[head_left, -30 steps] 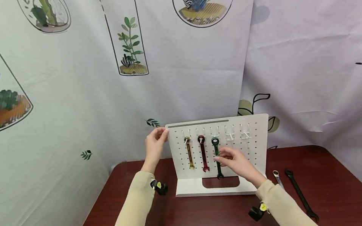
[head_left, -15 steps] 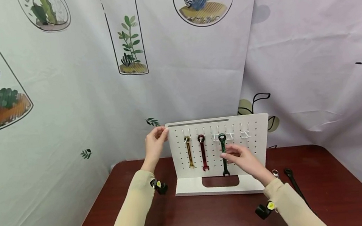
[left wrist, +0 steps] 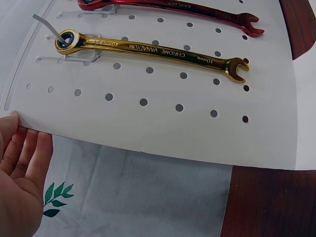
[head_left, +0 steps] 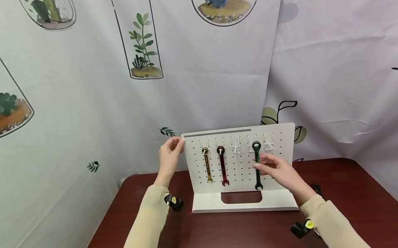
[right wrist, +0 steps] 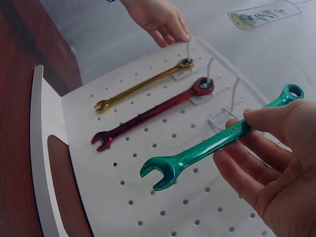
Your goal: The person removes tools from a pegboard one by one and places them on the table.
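Note:
My left hand (head_left: 168, 158) pinches the upper left edge of a white pegboard (left wrist: 163, 131), thumb in front. My right hand (head_left: 282, 173) holds a green ratcheting combination wrench (right wrist: 210, 147) between thumb and fingers. It stands upright in front of the board, ring end up and open jaw down, and overlaps the fourth hook in the head view. A gold combination wrench (left wrist: 158, 51) hangs by its ring on the first hook. Beside it, a red wrench (right wrist: 150, 114) hangs on the second. The third hook (head_left: 237, 149) and the fifth hook (head_left: 269, 146) are bare.
The pegboard's foot (head_left: 207, 203) rests on a dark red wooden table (head_left: 214, 243). To the right lies a black wrench (head_left: 316, 188), mostly hidden by my right forearm. A printed cloth (head_left: 217, 92) hangs behind.
My right hand has carried the green wrench rightward, from in front of the third hook to the fourth. My left hand has kept its grip on the board's edge.

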### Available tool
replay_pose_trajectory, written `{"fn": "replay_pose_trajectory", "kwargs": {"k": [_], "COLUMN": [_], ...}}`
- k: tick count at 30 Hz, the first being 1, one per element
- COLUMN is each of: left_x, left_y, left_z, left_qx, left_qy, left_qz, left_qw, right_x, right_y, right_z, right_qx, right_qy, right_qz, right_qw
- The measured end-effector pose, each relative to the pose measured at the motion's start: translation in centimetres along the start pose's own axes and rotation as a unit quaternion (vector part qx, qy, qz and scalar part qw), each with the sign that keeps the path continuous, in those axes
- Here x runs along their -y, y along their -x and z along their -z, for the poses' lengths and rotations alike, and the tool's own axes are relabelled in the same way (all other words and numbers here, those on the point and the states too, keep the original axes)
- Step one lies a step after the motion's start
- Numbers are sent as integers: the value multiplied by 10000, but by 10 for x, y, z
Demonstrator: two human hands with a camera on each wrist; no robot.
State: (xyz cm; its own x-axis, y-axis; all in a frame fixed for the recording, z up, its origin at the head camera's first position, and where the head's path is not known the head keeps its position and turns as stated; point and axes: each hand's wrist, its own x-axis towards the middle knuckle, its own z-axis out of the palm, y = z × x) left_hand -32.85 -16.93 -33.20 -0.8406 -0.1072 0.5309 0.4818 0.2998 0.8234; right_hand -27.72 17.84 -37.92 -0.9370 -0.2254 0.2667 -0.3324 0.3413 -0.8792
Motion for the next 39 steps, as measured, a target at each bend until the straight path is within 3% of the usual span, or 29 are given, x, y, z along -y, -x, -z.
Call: {"fn": "replay_pose_trajectory", "kwargs": {"k": [3, 11, 24, 39], "left_x": [5, 37, 40, 41], "left_y": [-2, -16, -14, -13], "left_z": [-2, -4, -1, -2], "left_qx": [15, -114, -32, -68], "left_qy": [-5, 11, 219, 86], "left_qz": [40, 180, -53, 44], "left_qw": [10000, 9998, 9997, 9999], "right_x": [0, -3, -3, -11], "right_y": [4, 14, 34, 62], "right_z": [8, 29, 63, 93], "right_qx": [-55, -265, -543, -841], "right_qy": [145, 440, 664, 770], "right_qz": [21, 88, -70, 296], "right_qw": [9999, 9986, 9963, 9930]}}
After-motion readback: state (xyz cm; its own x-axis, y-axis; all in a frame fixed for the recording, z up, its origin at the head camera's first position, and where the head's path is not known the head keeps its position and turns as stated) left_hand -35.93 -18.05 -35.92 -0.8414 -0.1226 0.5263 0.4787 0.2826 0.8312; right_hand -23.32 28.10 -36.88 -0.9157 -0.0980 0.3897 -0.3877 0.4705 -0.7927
